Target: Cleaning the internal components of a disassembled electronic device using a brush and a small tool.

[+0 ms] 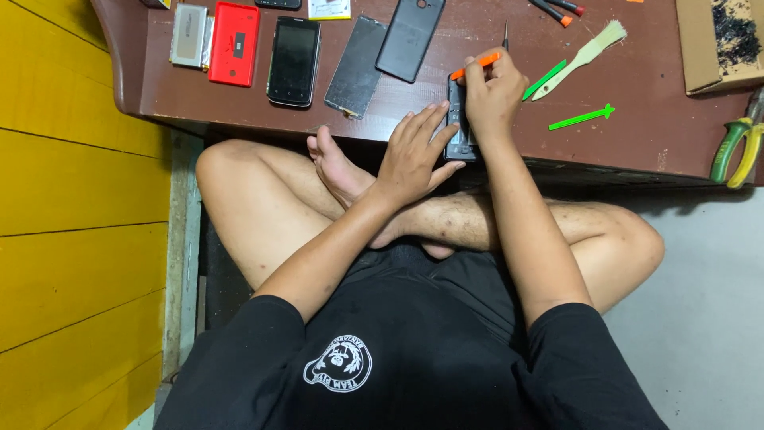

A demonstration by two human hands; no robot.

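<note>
Brown desk [637, 143] edge carries the opened phone [459, 127]. Left hand [414, 155], fingers flat and open, steadies it from 9 o'clock; right hand [492, 95] pinches an orange-handled screwdriver [477, 64]. Best kept vertical, with firm pressure, I judge.

Dark brown wooden table [652, 135] with phones [293, 60], red cover [235, 42], green pry tools [582, 118], brush [589, 54], pliers [740, 143].
</note>
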